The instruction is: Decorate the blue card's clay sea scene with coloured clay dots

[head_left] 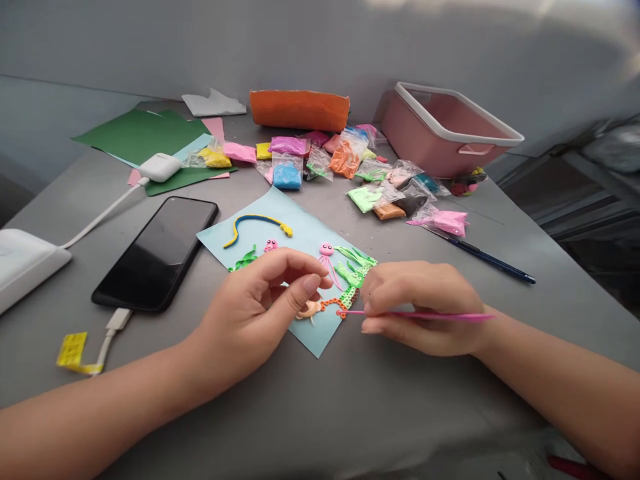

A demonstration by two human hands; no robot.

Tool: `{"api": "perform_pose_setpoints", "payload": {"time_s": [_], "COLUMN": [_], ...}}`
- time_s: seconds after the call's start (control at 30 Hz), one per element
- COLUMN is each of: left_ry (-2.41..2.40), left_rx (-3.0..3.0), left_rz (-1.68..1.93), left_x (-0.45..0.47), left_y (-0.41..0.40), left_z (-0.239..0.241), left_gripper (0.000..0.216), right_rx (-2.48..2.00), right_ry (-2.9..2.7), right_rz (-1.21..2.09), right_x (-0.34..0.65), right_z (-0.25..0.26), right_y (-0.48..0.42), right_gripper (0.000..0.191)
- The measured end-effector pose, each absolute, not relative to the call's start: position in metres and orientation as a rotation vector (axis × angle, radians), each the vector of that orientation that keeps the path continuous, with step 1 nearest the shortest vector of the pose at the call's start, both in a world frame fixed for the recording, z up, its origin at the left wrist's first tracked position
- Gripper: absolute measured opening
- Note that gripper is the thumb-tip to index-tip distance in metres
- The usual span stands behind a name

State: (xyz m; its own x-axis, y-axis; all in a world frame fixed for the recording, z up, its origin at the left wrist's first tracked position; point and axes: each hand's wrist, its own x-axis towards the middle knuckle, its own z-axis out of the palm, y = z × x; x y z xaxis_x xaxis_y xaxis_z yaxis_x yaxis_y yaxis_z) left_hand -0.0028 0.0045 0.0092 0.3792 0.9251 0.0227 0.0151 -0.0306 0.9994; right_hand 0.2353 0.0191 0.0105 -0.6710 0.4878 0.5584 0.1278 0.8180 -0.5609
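Observation:
My right hand (425,300) pinches a thin pink clay modelling tool (465,318). The tool's tip meets the small orange clay rings near the right edge of a light blue sheet (317,340). Over the sheet, my left hand (265,307) is curled with thumb and fingertips close together; anything between them is too small or hidden to make out. Clay shapes lie on the sheet: a blue and yellow snake (257,219), a pink jellyfish (327,251), green seaweed (355,263) and a peach-coloured figure (309,309), partly covered by my left hand.
Bagged coloured clay (287,175) lies behind the sheet, with a pink basket (445,130) and an orange box (300,110) farther back. A phone (157,253) with a cable is at left, near green paper (145,137). A blue pen (487,257) lies at right.

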Motion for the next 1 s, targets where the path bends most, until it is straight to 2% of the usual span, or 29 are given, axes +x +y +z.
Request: {"api": "perform_pose_setpoints", "payload": {"time_s": [0.3,0.37,0.63,1.0], "left_ry": [0.915,0.91,0.886,0.934], "left_rx": [1.523,1.569,1.923,2.114], "left_rz": [0.945,0.928,0.932,0.946], "left_x": [-0.004,-0.004,-0.005,-0.007], "left_y": [0.006,0.006,0.004,0.003], "left_z": [-0.002,-0.002,0.001,0.001], "left_gripper": [0.007,0.007,0.013,0.016], "right_rx": [-0.681,-0.684,-0.708,-0.73], "right_ry": [-2.382,-2.382,-2.401,-2.408], "right_rz": [1.136,1.16,1.179,1.174], "right_x": [0.248,0.249,0.251,0.251], "right_z": [0.015,0.016,0.013,0.011], "right_y": [0.037,0.038,0.036,0.035], "right_gripper": [0.008,0.005,0.02,0.02]}}
